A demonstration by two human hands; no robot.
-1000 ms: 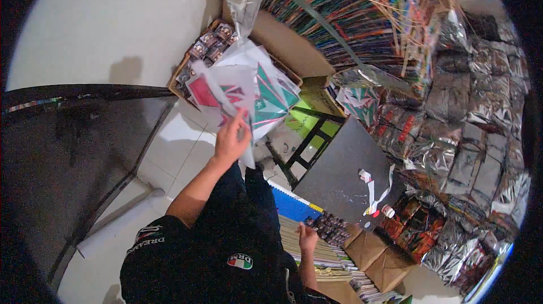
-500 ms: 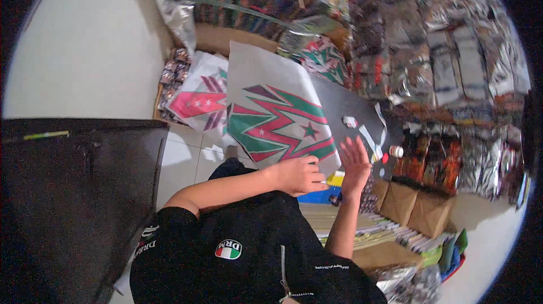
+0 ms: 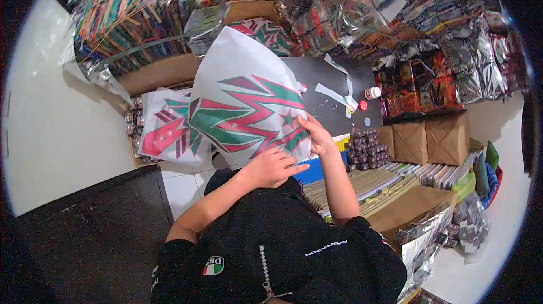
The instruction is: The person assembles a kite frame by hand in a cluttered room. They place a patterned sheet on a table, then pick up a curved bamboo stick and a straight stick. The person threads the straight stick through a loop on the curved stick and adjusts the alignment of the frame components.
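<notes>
Before me bulges a thin white sheet (image 3: 226, 66) printed with green, pink and purple zigzags and a star. My left hand (image 3: 272, 169) holds its near edge, one finger stretched out to the right. At the sheet's right edge, my right hand (image 3: 317, 136) grips it with the fingertips over the print; the back of that edge is hidden. Left of this sheet, similar printed sheets (image 3: 166, 134) lie on a box of small dark packets.
A dark tabletop (image 3: 334, 75) carries white strips (image 3: 334, 92), a small white bottle (image 3: 373, 93) and a red cap (image 3: 362, 105). Bundled plastic packs (image 3: 418, 78) line the back and right. Brown paper parcels (image 3: 432, 140) stand right, beside stacked thin sheets (image 3: 362, 185). A dark panel (image 3: 96, 230) fills the lower left.
My right hand, spread and apart from the sheet before, now grips its right edge. The sheet has curved upward more. The whole view has shifted, with more of the right side showing.
</notes>
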